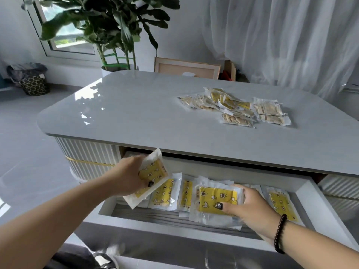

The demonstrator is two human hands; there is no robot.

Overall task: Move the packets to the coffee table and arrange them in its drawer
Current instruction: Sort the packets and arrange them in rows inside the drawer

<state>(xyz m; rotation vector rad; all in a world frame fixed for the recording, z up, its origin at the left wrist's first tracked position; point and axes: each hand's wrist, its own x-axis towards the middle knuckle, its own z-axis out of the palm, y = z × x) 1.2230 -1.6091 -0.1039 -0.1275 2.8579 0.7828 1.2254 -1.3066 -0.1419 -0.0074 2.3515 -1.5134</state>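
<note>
The coffee table has a glossy grey top, and its drawer stands pulled out toward me. My left hand grips a clear packet with a yellow star label, tilted over the drawer's left end. My right hand holds a small stack of the same packets in the drawer's middle, thumb on top. More yellow packets lie in a row inside the drawer, one at the right end. A loose pile of packets lies on the tabletop at the far right.
A potted plant stands behind the table's far left corner. A wooden frame leans behind the table, white curtains hang at the right. A patterned bin sits on the floor at the left. My right wrist wears a dark bead bracelet.
</note>
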